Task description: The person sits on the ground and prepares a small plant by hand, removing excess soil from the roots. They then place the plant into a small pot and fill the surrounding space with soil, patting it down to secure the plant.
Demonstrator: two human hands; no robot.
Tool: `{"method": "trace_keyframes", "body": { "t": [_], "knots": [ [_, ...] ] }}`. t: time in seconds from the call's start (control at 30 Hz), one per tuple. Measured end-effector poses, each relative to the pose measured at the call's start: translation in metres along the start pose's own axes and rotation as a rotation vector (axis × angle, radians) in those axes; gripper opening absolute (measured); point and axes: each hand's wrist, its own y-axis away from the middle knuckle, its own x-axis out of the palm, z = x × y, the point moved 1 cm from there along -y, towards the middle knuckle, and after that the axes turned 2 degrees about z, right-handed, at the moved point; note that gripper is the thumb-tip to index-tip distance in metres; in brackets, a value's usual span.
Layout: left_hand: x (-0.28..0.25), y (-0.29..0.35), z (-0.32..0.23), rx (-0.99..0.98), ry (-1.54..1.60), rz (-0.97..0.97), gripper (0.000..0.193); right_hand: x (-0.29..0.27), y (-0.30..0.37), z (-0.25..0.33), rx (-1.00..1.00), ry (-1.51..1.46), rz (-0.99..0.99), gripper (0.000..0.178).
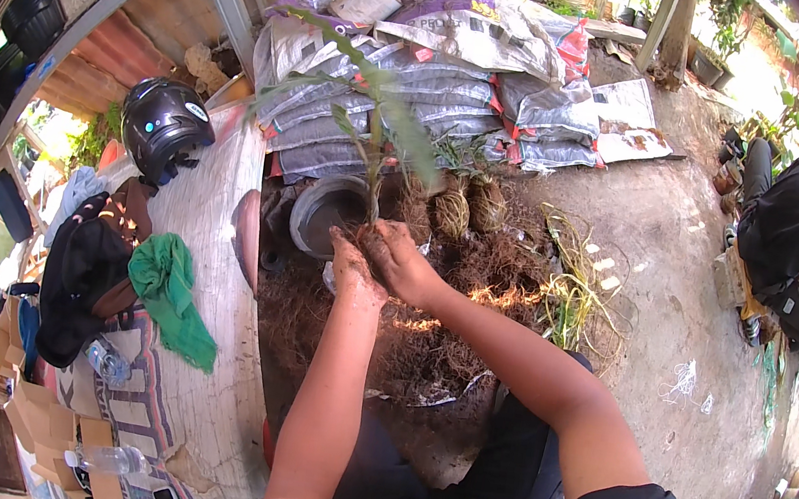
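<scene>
A leafy young plant (374, 140) stands upright in front of me, its upper leaves smeared by motion. My left hand (354, 269) and my right hand (402, 262) are closed together round the base of its stem; the clump between my palms is mostly hidden. Just beyond my left hand sits a round grey tub (312, 223) with a dark inside. Two string-wrapped root balls (451, 213) lie past my right hand. Brown fibrous material (447, 347) is heaped below my hands, and pale yellow-green strips (568, 307) lie to its right.
Stacked grey sacks (419, 101) rise at the back. On the pale wooden platform at left are a black helmet (165, 128), a green cloth (171, 295) and plastic bottles (111, 459). Another person in black (793, 236) sits at far right on the concrete floor (681, 337).
</scene>
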Motion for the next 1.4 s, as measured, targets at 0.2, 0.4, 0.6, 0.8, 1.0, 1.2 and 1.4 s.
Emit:
{"method": "trace_keyframes", "body": {
  "t": [0.2, 0.4, 0.6, 0.8, 1.0, 1.2, 1.4],
  "knots": [
    [-0.008, -0.003, -0.006, -0.038, -0.103, 0.036, 0.074, 0.005, 0.001, 0.003, 0.116, -0.152, -0.007, 0.028],
    [0.016, 0.013, -0.010, -0.075, -0.168, 0.034, 0.081, -0.021, -0.008, 0.008, 0.050, -0.158, 0.080, 0.028],
    [0.012, 0.015, 0.000, -0.113, -0.002, -0.127, 0.081, 0.005, 0.006, -0.006, 0.158, 0.032, -0.009, 0.036],
    [0.002, 0.001, -0.004, -0.155, -0.034, -0.091, 0.082, 0.012, 0.004, -0.019, 0.402, -0.137, -0.184, 0.041],
    [0.017, 0.011, -0.005, -0.023, -0.036, 0.007, 0.077, -0.016, -0.014, 0.010, 0.339, -0.122, -0.106, 0.039],
    [0.023, 0.015, -0.002, 0.025, -0.035, -0.034, 0.066, -0.025, -0.021, 0.002, 0.129, -0.101, -0.018, 0.030],
    [-0.004, -0.003, 0.005, 0.071, -0.146, -0.110, 0.070, -0.001, -0.002, 0.005, 0.099, -0.187, -0.036, 0.026]
  ]
}}
